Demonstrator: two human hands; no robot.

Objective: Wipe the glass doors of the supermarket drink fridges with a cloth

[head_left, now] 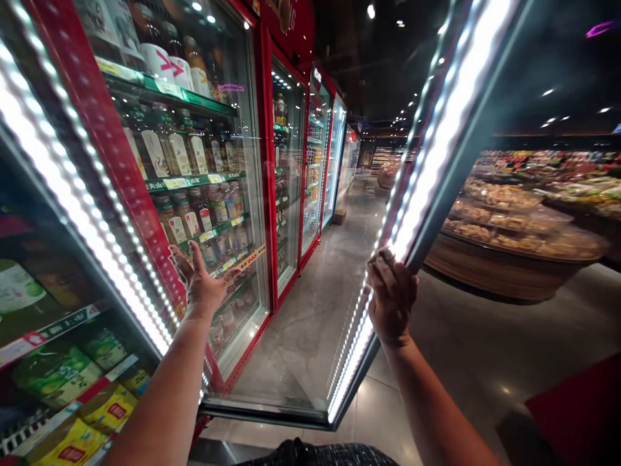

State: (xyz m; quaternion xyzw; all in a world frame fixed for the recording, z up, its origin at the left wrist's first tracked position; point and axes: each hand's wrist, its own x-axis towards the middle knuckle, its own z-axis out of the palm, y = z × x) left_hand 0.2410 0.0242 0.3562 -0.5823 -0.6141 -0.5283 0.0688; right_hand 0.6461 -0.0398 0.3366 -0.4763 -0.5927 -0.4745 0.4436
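Observation:
An open glass cooler door (291, 409) with a dark frame slants across the view, lit by a strip of white lights along its outer edge. My right hand (392, 294) is closed on that outer edge, fingers curled over the frame. Before the glass, nearer the hinge side, my left hand (201, 281) has its fingers spread and holds nothing. Whether its palm presses on the glass, I cannot tell. At lower left, the cooler's shelves show green packets (63, 372) and yellow packets (110, 406).
Red-framed coolers (272, 194) run away along the left, stocked with bottles (177, 152) on shelves. A round wooden display stand (490, 265) with packed food stands at right. Grey shiny floor (334, 259) stretches between. Something red (582, 408) juts in at lower right.

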